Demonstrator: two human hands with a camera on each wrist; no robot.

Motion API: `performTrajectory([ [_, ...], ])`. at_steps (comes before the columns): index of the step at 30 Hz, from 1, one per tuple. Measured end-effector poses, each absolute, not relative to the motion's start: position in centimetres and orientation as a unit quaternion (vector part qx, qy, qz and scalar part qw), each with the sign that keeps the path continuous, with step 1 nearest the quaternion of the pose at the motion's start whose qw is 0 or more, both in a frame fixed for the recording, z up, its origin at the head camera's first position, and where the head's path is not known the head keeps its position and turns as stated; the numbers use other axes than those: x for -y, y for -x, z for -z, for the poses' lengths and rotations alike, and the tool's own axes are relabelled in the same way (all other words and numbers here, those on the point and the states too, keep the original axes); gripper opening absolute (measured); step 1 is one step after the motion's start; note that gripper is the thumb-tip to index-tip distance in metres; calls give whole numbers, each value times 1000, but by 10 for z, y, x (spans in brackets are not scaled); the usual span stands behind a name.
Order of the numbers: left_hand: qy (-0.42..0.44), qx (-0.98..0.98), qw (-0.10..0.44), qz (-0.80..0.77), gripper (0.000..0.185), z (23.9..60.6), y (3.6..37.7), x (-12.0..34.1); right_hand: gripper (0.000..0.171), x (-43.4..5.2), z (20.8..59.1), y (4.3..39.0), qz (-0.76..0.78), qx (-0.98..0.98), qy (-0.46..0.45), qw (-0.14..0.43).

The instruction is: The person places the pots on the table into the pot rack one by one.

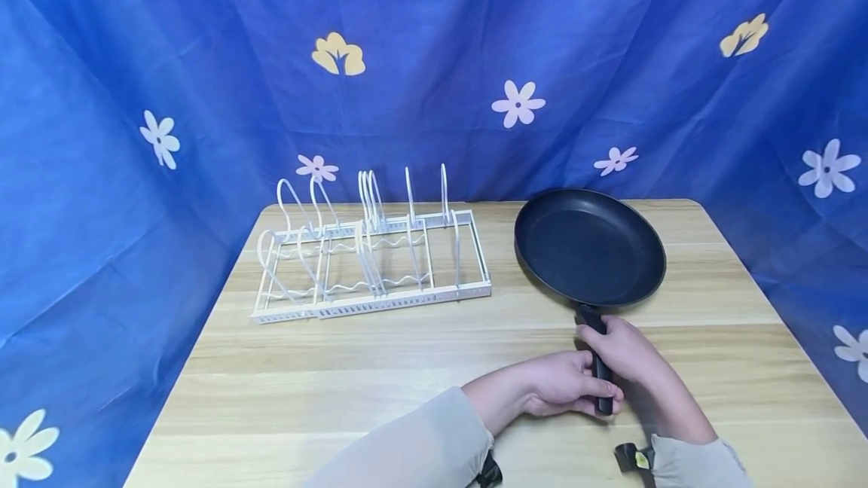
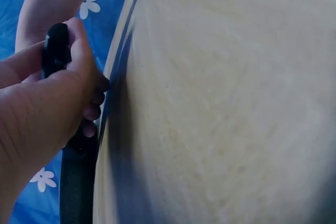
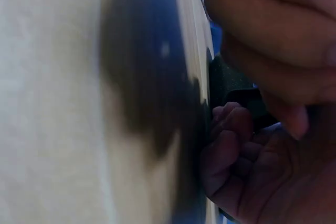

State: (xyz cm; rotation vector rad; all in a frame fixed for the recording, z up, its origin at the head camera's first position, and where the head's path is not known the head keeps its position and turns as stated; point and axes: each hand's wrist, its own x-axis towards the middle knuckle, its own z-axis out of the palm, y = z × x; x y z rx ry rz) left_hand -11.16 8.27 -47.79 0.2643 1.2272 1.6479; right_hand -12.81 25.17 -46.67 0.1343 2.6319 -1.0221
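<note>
A black frying pan is at the right of the table in the head view, its bowl away from me and its handle toward me. Near the handle's end my left hand grips it between thumb and fingers. Farther up, just below the pan's rim, my right hand holds the same handle with its thumb across the top. The left wrist view shows the black handle between the thumb and fingers. Curled fingers fill the right side of the right wrist view and hide part of the pan.
A white wire rack with several upright loops stands at the back left of the wooden table. Blue cloth printed with flowers hangs behind the table and along both sides.
</note>
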Motion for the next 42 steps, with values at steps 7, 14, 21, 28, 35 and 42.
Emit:
performTrajectory([
  [7,-123,-517,505,-680,20,474,111,-84,36,-249,471,125,362,-921,-52,135],
  [14,-140,-530,503,-668,12,475,112,-79,32,-243,475,122,379,-916,-67,115],
  [21,-154,-562,493,-646,11,475,107,-71,27,-232,477,115,415,-900,-90,96],
  [28,-191,-616,453,-616,12,464,103,-67,27,-228,466,112,411,-905,-84,68],
  [35,-234,-717,370,-542,5,450,96,-64,27,-226,456,107,468,-877,-92,59],
  [42,-294,-782,301,-461,8,441,90,-57,38,-225,446,103,557,-823,-78,77],
])
